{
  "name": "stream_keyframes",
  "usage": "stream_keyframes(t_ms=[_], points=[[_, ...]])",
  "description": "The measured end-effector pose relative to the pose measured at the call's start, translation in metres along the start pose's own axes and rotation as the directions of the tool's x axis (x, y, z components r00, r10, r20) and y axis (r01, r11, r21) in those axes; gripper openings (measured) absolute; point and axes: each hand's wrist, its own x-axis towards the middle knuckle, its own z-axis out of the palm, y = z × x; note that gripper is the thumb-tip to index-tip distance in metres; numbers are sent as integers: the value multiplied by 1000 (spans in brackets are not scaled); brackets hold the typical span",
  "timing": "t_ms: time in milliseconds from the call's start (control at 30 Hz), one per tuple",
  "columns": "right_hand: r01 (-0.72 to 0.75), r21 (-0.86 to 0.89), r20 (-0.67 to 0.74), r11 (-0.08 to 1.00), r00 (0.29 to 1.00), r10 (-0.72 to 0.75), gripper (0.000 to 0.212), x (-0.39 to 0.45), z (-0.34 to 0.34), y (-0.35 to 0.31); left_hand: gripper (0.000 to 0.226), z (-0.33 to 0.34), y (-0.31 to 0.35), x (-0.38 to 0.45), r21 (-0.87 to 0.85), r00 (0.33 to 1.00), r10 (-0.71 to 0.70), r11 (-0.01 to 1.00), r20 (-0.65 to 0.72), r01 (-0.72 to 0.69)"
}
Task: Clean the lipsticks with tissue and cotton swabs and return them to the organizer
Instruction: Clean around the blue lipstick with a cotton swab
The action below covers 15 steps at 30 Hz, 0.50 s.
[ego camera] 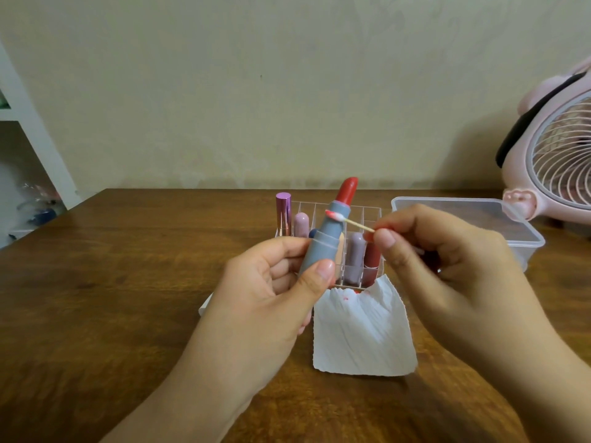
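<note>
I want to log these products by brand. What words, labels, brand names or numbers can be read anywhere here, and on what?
None can be read.
Open red lipstick in the left hand: no print shows on its grey case.
Capped lipsticks in the clear organizer: no labels visible.
Tissue: only red smears.
Plastic box and pink fan: no lettering visible.

Six lipsticks (332,231); one cotton swab (348,220); one tissue (361,334); one organizer (371,215); one lidded box (499,219); one fan (556,155).

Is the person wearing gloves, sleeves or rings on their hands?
No. The left hand and right hand are both bare: no gloves, rings or watch show. The forearms are bare too, with no sleeves in view. The nails are short and unpainted.
</note>
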Motion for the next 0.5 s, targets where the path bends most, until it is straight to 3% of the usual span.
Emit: stream_keyframes(t_ms=[200, 500], points=[[-66, 87, 125, 994, 991, 55, 21, -1, 3, -1, 37, 1, 2, 0, -28, 1000, 6, 1000, -10, -7], [-107, 131, 73, 986, 993, 98, 15, 1, -1, -1, 44, 1, 3, -2, -7, 1000, -4, 1000, -1, 4]])
